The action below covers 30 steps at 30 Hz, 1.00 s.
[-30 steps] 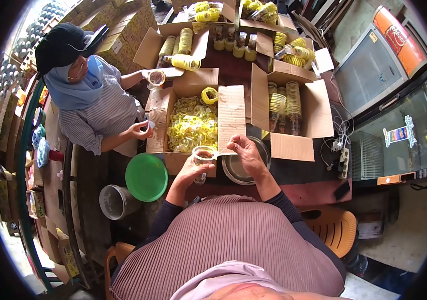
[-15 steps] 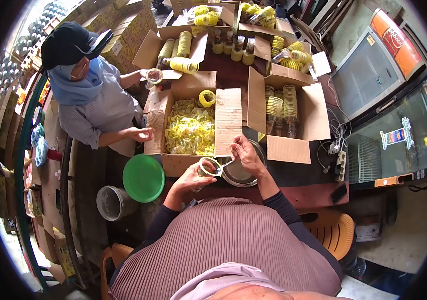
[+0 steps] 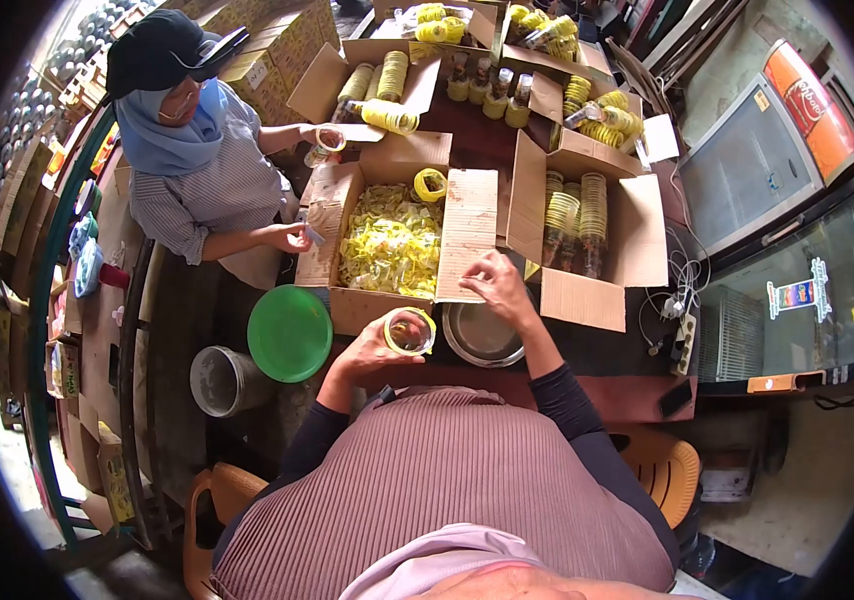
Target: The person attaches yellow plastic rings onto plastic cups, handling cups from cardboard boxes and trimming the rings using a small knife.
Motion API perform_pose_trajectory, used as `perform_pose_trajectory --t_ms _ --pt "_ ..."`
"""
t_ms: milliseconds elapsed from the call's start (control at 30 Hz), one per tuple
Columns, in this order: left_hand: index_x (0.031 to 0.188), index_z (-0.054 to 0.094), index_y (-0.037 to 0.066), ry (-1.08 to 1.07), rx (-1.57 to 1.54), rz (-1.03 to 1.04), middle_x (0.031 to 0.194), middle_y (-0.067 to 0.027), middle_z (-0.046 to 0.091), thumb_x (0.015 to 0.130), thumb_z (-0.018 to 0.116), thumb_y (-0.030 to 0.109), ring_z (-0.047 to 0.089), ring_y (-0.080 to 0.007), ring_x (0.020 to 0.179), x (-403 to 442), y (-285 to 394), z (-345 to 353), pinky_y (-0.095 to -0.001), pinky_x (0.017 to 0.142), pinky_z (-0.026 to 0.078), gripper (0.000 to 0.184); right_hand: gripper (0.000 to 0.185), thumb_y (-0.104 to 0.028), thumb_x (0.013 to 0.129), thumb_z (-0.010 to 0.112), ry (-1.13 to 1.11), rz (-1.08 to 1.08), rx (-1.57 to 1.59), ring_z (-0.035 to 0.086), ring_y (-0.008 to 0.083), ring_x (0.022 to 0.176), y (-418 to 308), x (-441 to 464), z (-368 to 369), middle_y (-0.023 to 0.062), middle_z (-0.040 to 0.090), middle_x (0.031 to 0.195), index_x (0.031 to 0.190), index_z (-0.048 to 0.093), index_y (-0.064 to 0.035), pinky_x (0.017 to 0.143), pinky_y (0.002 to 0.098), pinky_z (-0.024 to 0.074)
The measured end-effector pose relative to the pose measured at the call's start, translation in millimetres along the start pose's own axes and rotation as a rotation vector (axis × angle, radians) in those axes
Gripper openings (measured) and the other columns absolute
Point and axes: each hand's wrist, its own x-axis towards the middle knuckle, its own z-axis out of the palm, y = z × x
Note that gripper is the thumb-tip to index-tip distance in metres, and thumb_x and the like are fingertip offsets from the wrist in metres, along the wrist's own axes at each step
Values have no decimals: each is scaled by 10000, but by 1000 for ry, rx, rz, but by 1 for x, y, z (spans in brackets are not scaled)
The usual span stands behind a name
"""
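Note:
My left hand point(image 3: 372, 350) is wrapped round a clear plastic cup point(image 3: 410, 332) with a yellow rim, its mouth tilted towards me. Dark and reddish stuff shows inside. Fingers pinched together, my right hand point(image 3: 503, 287) is raised by the flap of an open carton point(image 3: 471, 232); anything in the pinch is too small to make out. Below that hand lies a round metal pan point(image 3: 484, 338). The carton is full of yellow and clear plastic scraps point(image 3: 387, 245), with a yellow ring-shaped roll point(image 3: 430, 184) on top.
Across the left corner a co-worker point(image 3: 197, 170) holds another cup point(image 3: 329, 140). A green basin point(image 3: 289, 335) and a grey bucket point(image 3: 219, 382) are at left. Cartons of stacked yellow-rimmed cups point(image 3: 592, 215) stand right and behind, near several filled bottles point(image 3: 495, 95).
My right hand has drawn up and away from the cup; the thin light tool it held at the rim no longer shows. The cup's mouth has turned towards me. The co-worker's lower hand has closed.

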Motion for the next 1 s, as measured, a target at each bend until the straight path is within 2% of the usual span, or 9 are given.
perform_pose_trajectory --t_ms 33,100,133,233,467,600,733,900,1000 --pt "1108 560 65 24 80 48 1037 -14 574 673 838 101 544 -105 977 -1 2 2 -280 889 454 517 131 -158 789 729 -3 -6 1 596 204 864 -1 5 10 93 651 884 851 682 -52 770 335 487" --pt "1113 561 65 51 107 72 1041 -12 573 675 838 104 542 -114 994 0 2 5 -284 899 449 520 190 -104 798 699 -35 67 422 631 244 871 3 15 31 131 663 947 972 674 -32 791 353 498" --pt "1118 562 65 71 133 95 1044 -10 572 677 839 106 541 -122 1010 -1 2 6 -288 909 445 523 190 -104 798 699 -40 66 424 631 244 871 2 18 39 131 663 947 972 674 -32 791 353 498" --pt "1127 567 61 108 93 113 1056 -15 571 666 852 113 543 -126 1022 -4 -5 5 -291 910 446 544 402 -53 815 643 86 -84 201 640 289 994 -2 22 47 191 647 1091 1208 574 -1 868 359 495" --pt "1161 528 47 218 61 139 1054 -21 575 663 854 93 565 -116 978 -12 -23 5 -273 868 473 597 322 -121 842 630 9 -11 157 644 287 923 15 2 50 186 647 1019 1144 618 -11 833 377 498" --pt "1162 467 55 267 -47 177 1053 -33 598 674 841 77 579 -114 989 -10 -27 8 -281 879 480 616 269 -60 839 605 32 82 306 665 232 873 34 -21 48 148 659 994 1101 634 -3 793 331 523" --pt "1166 480 53 274 127 133 1089 -56 612 673 844 89 591 -127 1003 -7 -30 9 -289 881 487 615 221 -11 840 583 69 142 254 666 204 859 68 -51 33 121 654 959 1052 643 5 782 306 529" --pt "1171 519 45 249 193 152 1137 -44 570 662 839 75 557 -139 1075 1 -42 13 -297 941 458 602 301 -196 779 737 165 282 78 635 185 869 103 -101 9 82 636 938 1035 676 -50 765 298 507" --pt "1166 531 40 222 302 169 1160 -43 546 667 831 60 543 -136 1093 3 -42 14 -292 955 446 582 239 -169 783 721 274 376 146 644 219 798 132 -131 10 108 641 908 988 684 -51 734 325 518"
